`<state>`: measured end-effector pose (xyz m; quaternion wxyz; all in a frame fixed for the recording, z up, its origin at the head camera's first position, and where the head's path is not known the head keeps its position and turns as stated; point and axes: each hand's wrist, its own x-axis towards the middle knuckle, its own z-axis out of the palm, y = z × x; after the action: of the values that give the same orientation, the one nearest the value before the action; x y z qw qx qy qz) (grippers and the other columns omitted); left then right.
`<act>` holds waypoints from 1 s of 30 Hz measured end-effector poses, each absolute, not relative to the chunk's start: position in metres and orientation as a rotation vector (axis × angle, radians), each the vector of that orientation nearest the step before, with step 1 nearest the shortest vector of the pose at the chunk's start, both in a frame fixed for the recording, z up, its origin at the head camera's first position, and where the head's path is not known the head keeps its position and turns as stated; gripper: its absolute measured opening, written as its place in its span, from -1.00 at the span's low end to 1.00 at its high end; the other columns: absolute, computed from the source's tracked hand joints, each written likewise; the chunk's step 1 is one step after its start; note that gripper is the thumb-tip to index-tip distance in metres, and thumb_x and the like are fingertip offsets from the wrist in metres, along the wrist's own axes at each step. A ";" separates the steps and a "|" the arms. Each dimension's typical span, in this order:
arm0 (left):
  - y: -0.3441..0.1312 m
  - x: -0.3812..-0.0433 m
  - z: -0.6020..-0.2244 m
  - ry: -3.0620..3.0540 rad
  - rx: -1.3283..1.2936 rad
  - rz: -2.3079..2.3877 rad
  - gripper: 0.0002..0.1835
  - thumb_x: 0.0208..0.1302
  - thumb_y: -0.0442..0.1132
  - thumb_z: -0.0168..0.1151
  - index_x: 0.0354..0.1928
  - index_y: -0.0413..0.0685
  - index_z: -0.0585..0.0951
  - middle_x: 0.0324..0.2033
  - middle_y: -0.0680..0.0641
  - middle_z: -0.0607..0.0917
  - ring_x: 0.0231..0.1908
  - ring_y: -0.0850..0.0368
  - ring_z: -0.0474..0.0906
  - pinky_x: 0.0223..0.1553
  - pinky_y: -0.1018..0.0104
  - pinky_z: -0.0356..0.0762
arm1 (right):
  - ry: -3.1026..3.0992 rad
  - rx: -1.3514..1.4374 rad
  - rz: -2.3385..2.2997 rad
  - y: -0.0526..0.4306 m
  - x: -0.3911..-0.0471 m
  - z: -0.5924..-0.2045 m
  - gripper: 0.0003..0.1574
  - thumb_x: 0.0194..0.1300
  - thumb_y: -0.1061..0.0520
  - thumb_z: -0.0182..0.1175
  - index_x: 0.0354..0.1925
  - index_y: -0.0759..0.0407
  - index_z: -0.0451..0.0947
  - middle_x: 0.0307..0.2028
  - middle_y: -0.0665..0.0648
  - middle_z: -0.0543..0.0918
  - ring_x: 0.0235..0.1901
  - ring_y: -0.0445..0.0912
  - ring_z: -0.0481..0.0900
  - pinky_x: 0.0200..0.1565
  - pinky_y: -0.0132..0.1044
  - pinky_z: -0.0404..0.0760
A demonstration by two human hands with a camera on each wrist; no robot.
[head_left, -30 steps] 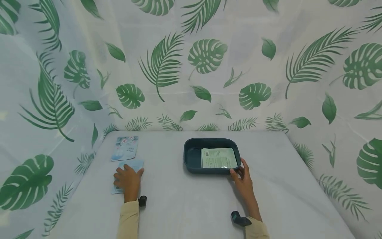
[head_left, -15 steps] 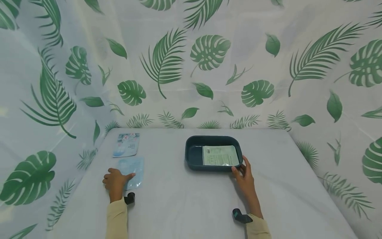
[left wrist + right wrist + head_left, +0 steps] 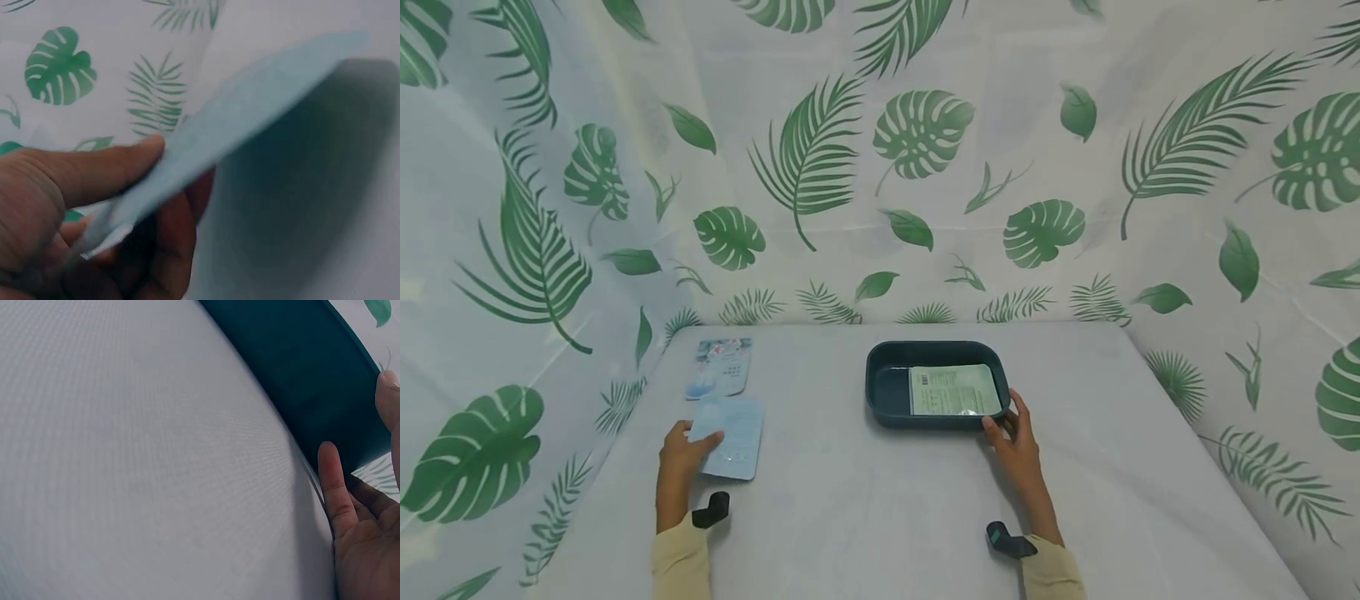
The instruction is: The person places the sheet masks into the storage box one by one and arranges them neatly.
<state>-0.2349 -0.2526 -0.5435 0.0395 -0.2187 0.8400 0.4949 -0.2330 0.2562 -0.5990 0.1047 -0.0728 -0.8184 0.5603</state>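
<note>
My left hand pinches a light blue, flat sheet-mask packet by its left edge, thumb on top and fingers beneath. In the left wrist view the packet slants up over the white surface and casts a shadow. At the front right corner of a dark teal tray, my right hand holds the rim and side between thumb and fingers. Inside the tray's right part lies a pale green packet. The right wrist view shows the fingers against the tray's outer wall.
Behind the blue packet, a floral-printed packet lies at the table's back left, its near edge partly overlapped in the head view. White cloth covers the table. A leaf-patterned curtain encloses its back and sides.
My left hand slid left across the blue packet, then took its left edge and tilted it up off the table. The right hand and tray stayed in place.
</note>
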 end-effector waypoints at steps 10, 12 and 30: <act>-0.250 -0.243 -0.533 2.176 -0.279 2.130 -0.16 0.31 -0.39 0.20 0.51 -0.21 -0.02 0.24 -0.18 0.43 -0.17 0.39 0.61 -0.14 0.48 0.58 | -2.414 -0.228 1.647 0.257 -0.234 -0.601 0.03 0.34 -0.29 0.15 0.53 -0.31 -0.21 0.43 0.37 0.20 0.42 0.26 0.21 0.18 0.12 0.48; -0.248 -0.244 -0.531 2.175 -0.294 2.189 -0.20 0.32 -0.34 0.24 0.49 -0.24 0.05 0.13 -0.04 0.47 -0.19 0.43 0.59 -0.14 0.51 0.57 | -2.414 -0.232 1.653 0.257 -0.234 -0.602 0.02 0.34 -0.28 0.15 0.53 -0.33 -0.21 0.43 0.36 0.21 0.42 0.25 0.22 0.18 0.11 0.48; -0.208 -0.251 -0.538 1.748 -0.488 2.697 -0.41 0.45 -0.16 0.10 0.44 -0.08 0.22 0.00 0.16 0.55 -0.08 0.38 0.58 -0.09 0.49 0.57 | -2.433 -0.231 1.644 0.259 -0.233 -0.603 0.04 0.33 -0.31 0.14 0.53 -0.32 -0.23 0.45 0.35 0.18 0.42 0.26 0.20 0.18 0.13 0.47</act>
<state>-0.2506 -0.2077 -0.5381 -0.0547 -0.1499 0.5370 0.8283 -0.2329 0.2586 -0.6025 0.0981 -0.0781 -0.8220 0.5555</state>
